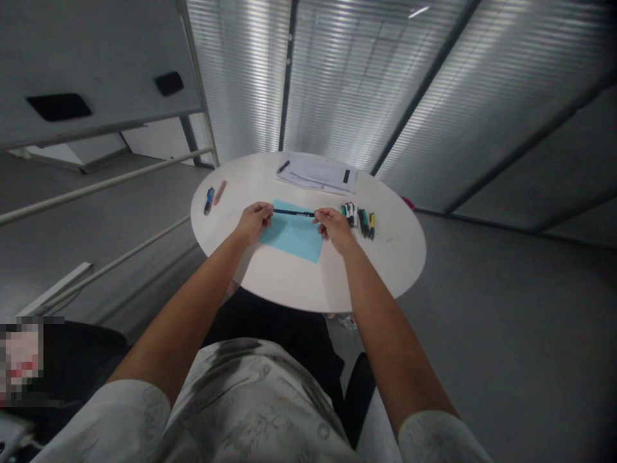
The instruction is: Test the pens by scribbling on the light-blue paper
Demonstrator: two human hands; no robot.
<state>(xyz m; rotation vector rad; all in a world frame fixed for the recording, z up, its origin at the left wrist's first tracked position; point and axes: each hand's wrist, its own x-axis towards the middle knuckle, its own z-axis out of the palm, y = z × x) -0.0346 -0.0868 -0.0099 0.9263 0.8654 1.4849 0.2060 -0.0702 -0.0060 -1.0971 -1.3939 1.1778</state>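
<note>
A light blue sheet of paper [295, 236] lies on the round white table [308, 283]. Over its far edge I hold a thin dark pen-like stick [293, 212] level by both ends. My left hand [254, 220] is closed on its left end. My right hand [332, 225] is closed on its right end. Both forearms reach out over the table's near edge.
Several markers [359, 220] lie in a row just right of my right hand. A blue pen [208, 200] and a pink eraser-like piece [220, 191] lie at the table's left. White papers [318, 173] with a black pen lie at the far edge. A whiteboard stands at left.
</note>
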